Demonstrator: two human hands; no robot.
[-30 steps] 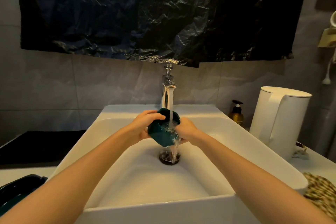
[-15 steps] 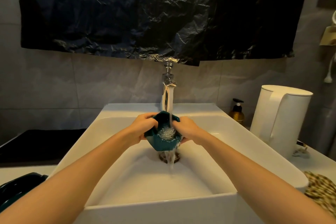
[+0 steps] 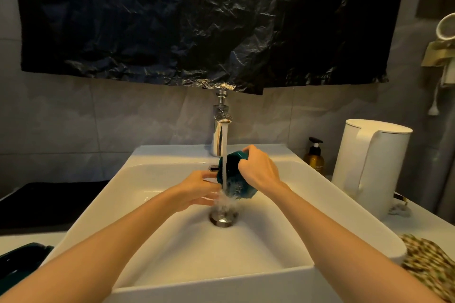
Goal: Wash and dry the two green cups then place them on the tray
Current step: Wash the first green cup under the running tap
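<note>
Well, green cup (image 3: 233, 172); bottle (image 3: 314, 160) label unreadable.

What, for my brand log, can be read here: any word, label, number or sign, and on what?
Nothing here is legible.
Amber pump bottle: faint label mark, too small and blurred to read.
White kettle: no print visible.
Green cup: no print visible.

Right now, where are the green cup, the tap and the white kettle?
green cup (image 3: 232, 167): head view, its dark side wall beside the stream.
tap (image 3: 217, 140): head view, its chrome column.
white kettle (image 3: 390, 167): head view, its plain body wall.
</note>
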